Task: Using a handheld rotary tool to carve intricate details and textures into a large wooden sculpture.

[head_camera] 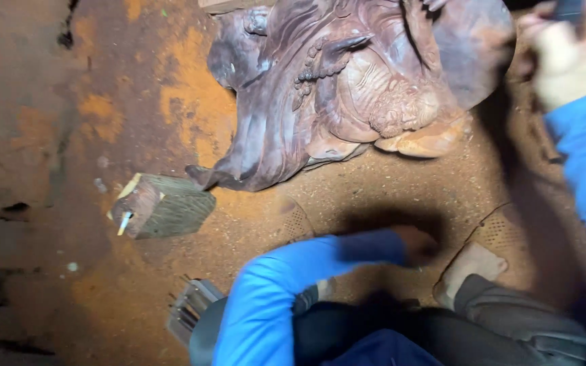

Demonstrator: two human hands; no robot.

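The large dark reddish-brown carved wooden figure (347, 88) lies on the sawdust-covered floor (401, 196), ahead of the left hand (415, 245) and just left of the raised right hand (571, 57). The left hand is down in shadow near the floor, the right blurred; I cannot tell either's grip. Farther left sits a rough grey wooden block (164, 205), and a metal tool rack (188, 308) lies nearer the body.

**Carved wooden figure on sawdust-covered floor**

Large, dark reddish-brown wood carving (347, 88), lying tilted at the far centre of the sawdust-strewn floor (401, 196). Flowing folds sweeping down to the near left, a bead string across the middle, a paler rounded foot at the right edge.
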